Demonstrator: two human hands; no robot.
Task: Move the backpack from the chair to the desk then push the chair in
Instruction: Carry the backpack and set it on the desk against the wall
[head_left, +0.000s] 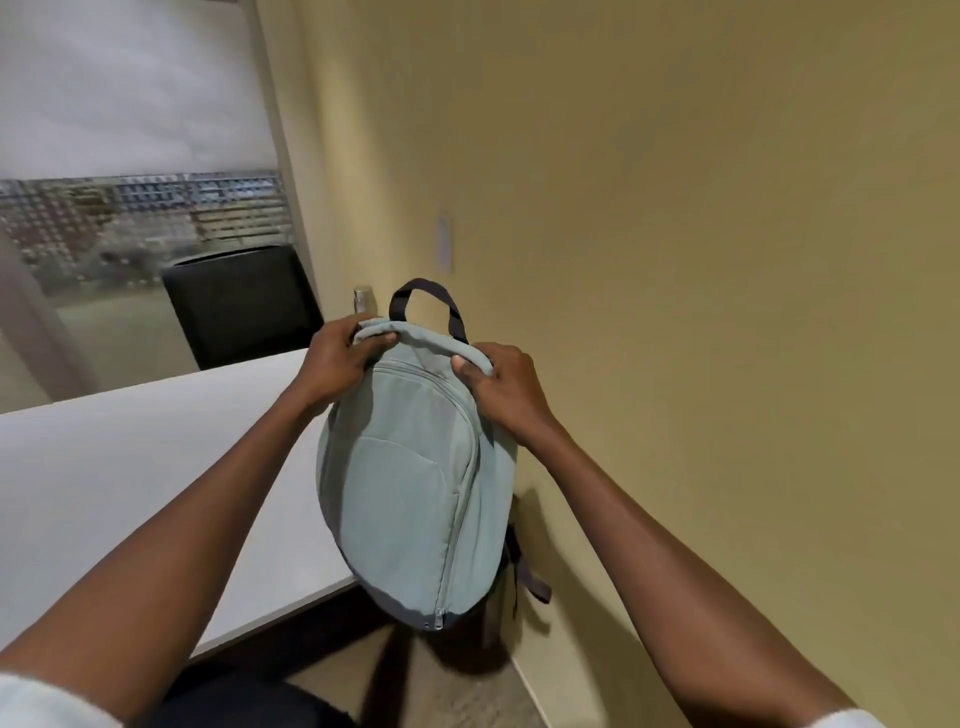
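Note:
A pale green backpack (410, 493) with a dark carry handle and dark straps hangs upright in the air beside the right end of the white desk (130, 467), its bottom below the desk's edge. My left hand (337, 358) grips the top left of the bag. My right hand (498, 384) grips the top right. A dark chair seat (249, 701) shows at the bottom edge, partly hidden by my arms.
A second black chair (244, 306) stands at the far side of the desk by the glass partition. A small metal bottle (362, 299) peeks out behind the bag. The tan wall (675, 260) runs close along the right.

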